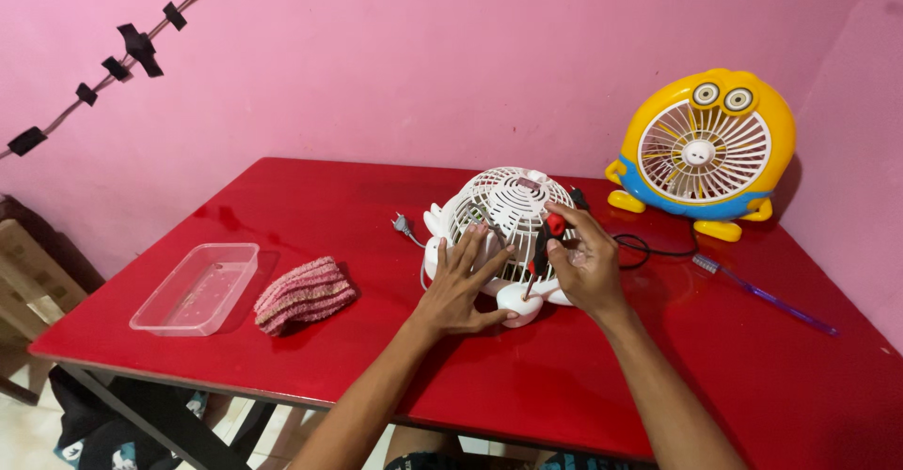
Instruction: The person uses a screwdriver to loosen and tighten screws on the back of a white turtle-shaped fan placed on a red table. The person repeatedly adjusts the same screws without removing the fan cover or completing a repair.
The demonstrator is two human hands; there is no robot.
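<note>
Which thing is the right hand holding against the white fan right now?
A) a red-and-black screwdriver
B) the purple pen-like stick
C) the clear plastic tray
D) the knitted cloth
A: the right hand grips a red-and-black screwdriver with its tip down at the base of the white fan, while the left hand rests flat on the grille.

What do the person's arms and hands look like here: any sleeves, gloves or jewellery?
Both forearms are bare up to the frame's lower edge; no sleeves show. The left hand and right hand wear no gloves, and no rings, watch or bracelets are visible.
</note>
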